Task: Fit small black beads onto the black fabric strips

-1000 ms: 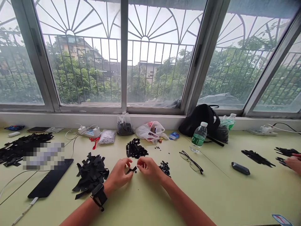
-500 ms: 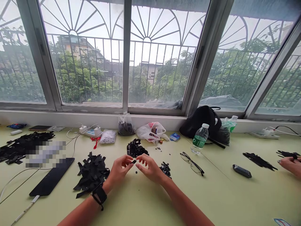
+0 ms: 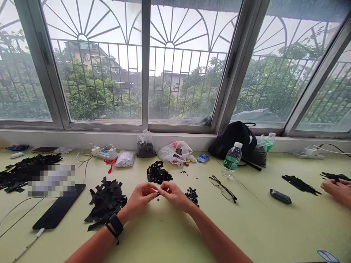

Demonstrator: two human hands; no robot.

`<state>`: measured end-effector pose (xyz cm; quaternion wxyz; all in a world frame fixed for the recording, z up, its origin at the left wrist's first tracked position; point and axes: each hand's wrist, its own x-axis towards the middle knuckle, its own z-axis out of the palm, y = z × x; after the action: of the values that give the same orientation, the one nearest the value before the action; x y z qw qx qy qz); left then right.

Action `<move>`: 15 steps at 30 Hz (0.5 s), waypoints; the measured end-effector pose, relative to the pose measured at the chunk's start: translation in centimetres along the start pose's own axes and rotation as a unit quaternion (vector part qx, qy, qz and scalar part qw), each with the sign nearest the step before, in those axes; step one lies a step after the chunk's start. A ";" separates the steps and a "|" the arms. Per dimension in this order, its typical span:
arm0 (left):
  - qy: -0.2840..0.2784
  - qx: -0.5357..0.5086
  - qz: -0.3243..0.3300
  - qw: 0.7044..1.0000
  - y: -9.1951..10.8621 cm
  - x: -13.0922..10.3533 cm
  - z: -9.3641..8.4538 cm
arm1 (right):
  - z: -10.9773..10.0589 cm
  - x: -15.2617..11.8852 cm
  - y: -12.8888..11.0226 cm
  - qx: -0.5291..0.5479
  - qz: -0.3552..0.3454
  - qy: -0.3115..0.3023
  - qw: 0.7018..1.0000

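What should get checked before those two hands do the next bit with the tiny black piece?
1. Both hands on the piece: left hand and right hand meet fingertip to fingertip over the table: ok.
2. Black piece seen clearly: mostly hidden by fingers: cannot tell.
3. Strip pile near the left hand: ok.
4. Button heap near the right hand: ok.
5. Glasses apart from the hands: ok.
6. Co-worker's hand far off at the right edge: ok.

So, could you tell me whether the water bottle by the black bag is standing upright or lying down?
Upright. The water bottle stands on its base on the table, white cap uppermost, beside the black bag.
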<state>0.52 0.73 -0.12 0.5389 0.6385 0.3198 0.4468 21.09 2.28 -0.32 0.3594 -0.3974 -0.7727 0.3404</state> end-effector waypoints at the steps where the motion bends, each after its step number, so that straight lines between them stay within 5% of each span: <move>1: 0.005 0.013 -0.001 1.000 -0.2 0.1 -0.1 | 0.0 0.0 0.0 0.004 0.006 0.005 1.000; 7: 0.055 0.142 0.006 0.988 -1.1 0.1 -0.2 | 0.3 -0.1 0.5 -0.070 0.019 0.031 0.997; 15: 0.053 0.265 0.026 0.962 -1.1 -0.4 0.2 | 0.7 -0.2 1.7 -0.119 0.011 0.031 0.992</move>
<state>0.60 0.57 -1.28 0.3209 0.7421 0.4381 0.3929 21.23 2.73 -2.15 0.3293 -0.4562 -0.7918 0.2378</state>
